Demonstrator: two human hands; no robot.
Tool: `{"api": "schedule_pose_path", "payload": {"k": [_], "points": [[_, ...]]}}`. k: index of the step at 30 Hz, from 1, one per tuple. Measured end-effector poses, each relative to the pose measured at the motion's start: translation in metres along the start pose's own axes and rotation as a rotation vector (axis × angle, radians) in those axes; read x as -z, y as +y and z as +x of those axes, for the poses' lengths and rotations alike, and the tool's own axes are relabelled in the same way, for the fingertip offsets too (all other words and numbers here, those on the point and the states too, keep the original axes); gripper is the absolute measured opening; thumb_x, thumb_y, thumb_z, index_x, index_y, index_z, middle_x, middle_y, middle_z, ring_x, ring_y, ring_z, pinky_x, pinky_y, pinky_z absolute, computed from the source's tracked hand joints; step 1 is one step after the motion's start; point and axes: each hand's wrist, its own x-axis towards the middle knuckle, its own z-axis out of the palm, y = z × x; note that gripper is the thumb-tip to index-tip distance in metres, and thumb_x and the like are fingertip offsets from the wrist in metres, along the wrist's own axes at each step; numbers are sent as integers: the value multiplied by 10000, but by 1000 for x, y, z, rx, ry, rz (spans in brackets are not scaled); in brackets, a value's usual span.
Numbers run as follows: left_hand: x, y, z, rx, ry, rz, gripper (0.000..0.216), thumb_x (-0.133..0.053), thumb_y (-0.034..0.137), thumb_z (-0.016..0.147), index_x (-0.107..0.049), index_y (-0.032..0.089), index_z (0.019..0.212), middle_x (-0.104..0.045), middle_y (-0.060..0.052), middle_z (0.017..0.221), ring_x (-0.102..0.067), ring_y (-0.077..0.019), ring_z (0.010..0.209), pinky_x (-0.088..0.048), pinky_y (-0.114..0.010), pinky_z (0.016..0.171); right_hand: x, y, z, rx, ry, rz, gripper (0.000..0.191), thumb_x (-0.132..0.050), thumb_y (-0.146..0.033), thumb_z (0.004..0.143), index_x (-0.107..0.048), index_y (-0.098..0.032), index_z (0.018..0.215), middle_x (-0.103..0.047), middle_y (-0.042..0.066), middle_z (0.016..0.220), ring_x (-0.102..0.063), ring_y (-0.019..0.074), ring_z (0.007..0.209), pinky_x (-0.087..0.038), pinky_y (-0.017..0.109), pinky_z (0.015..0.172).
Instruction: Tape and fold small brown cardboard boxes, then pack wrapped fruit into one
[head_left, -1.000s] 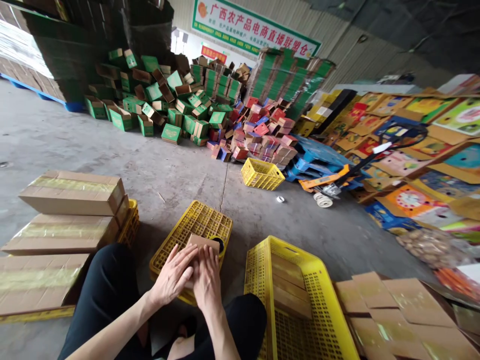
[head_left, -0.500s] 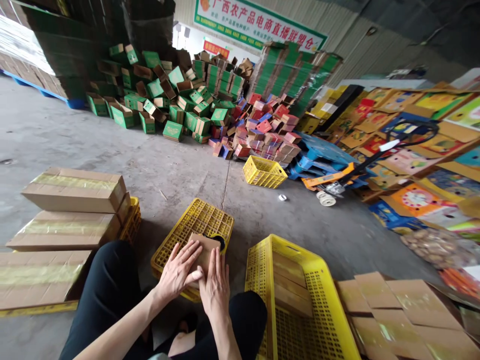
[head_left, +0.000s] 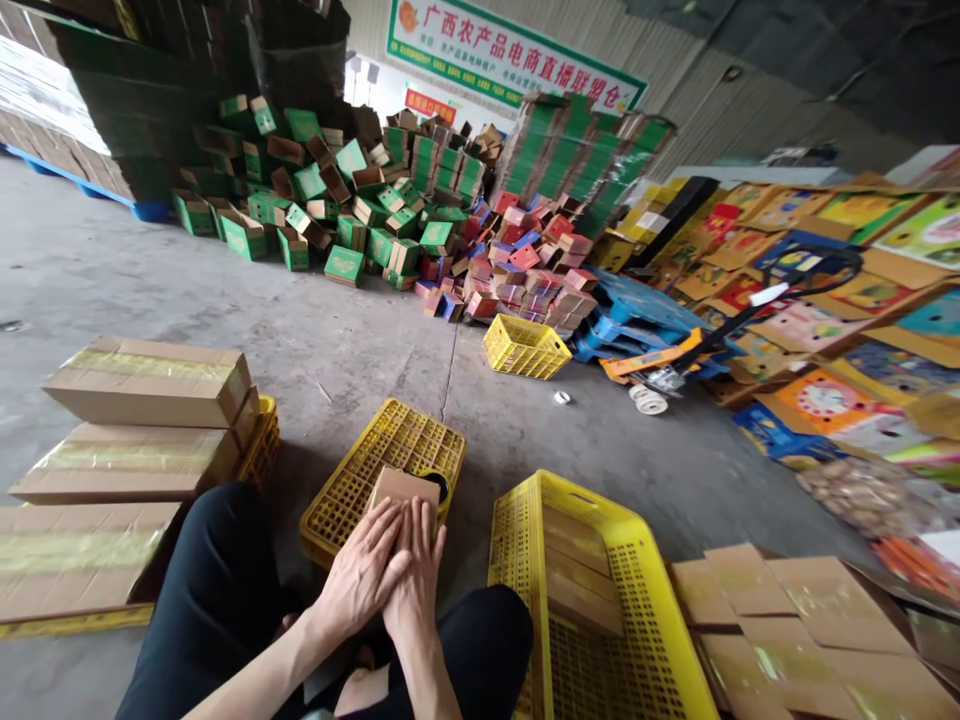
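Small box (head_left: pixel 405 485): is sitting on the yellow crate (head_left: pixel 397 422), low in the middle of the frame.
Left hand (head_left: pixel 367 565): we are resting it flat on the box, fingers nearly together.
Right hand (head_left: pixel 412 582): we are resting it there too, fingers a little apart.

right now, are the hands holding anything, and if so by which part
No grip shows: the left hand and right hand lie flat over the near part of the small cardboard box's top, not wrapped around it.
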Motion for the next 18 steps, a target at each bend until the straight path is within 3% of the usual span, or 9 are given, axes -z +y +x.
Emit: {"api": "schedule_pose_path", "payload": {"k": [4, 9, 13, 18], "points": [[-3, -11, -4, -53, 27, -103, 518, -501, 401, 1094, -502, 163, 1555, -580, -142, 1551, -489, -292, 1491, -439, -489, 1235, 2, -7, 2, 37, 28, -1, 668, -417, -228, 1025, -299, -113, 1673, -402, 180, 1673, -377, 364, 1558, -342, 601, 1259], [-3, -23, -4, -103, 50, -160, 460, -499, 363, 1096, -555, 185, 1517, -634, -121, 1495, -525, -278, 1463, -467, -455, 1217, 12, 11, 1, 144, 25, 51, 783, -497, -279, 1024, -140, -149, 1709, -330, 146, 1713, -341, 344, 1579, -386, 555, 1258], [1, -21, -1, -79, 73, -201, 376, -501, 301, 1095, -634, 191, 1429, -663, -116, 1459, -564, -267, 1428, -490, -443, 1199, 16, 25, -2, 205, 54, 121, 809, -505, -376, 1066, -72, -166, 1716, -288, 146, 1734, -310, 332, 1593, -444, 536, 1226], [4, -18, 2, 31, 93, -344, 282, -520, 323, 1085, -731, 220, 1241, -712, -102, 1377, -593, -260, 1395, -516, -433, 1175, 13, 27, -7, 133, 110, 207, 831, -501, -464, 1076, -58, -174, 1717, -261, 169, 1740, -298, 351, 1594, -459, 553, 1210]]}}
